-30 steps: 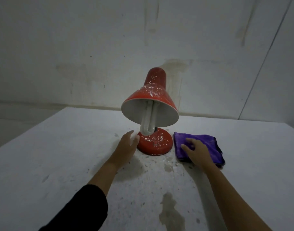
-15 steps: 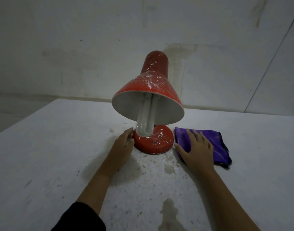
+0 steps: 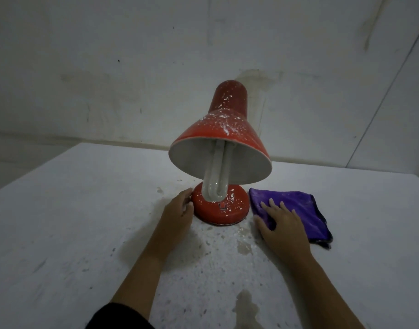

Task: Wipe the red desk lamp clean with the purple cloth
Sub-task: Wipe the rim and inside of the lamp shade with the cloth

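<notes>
We see the red desk lamp (image 3: 224, 148) standing upright near the middle of a white, speckled table (image 3: 73, 222), close to its far edge and in front of a stained pale wall (image 3: 132, 67). Its cone-shaped shade (image 3: 227, 131) tips toward us, so we look into the pale inside, where a white folded-tube bulb (image 3: 215, 179) hangs down and overlaps the round red base (image 3: 221, 210) in our view. White flecks and dust spot the top of the shade, the neck and the base.

Our left hand (image 3: 177, 211) lies on the table at the left side of the base, its fingers fairly straight and close together, the fingertips touching the rim of the base; we cannot tell whether they press it or merely rest there. A dark sleeve (image 3: 118, 317) covers the forearm at the lower edge of the view.

The purple cloth (image 3: 296, 210) lies folded flat on the table just to the right of the lamp base, not touching it, with a dark trim along its right and near edges. Our right hand (image 3: 282, 224) rests flat on the near left part of the cloth, fingers spread and straight, the thumb set against the cloth's left edge at the table; it pinches nothing.

A greyish stain (image 3: 247, 309) marks the table in front of us, and smaller spots and crumbs lie scattered between the hands.
</notes>
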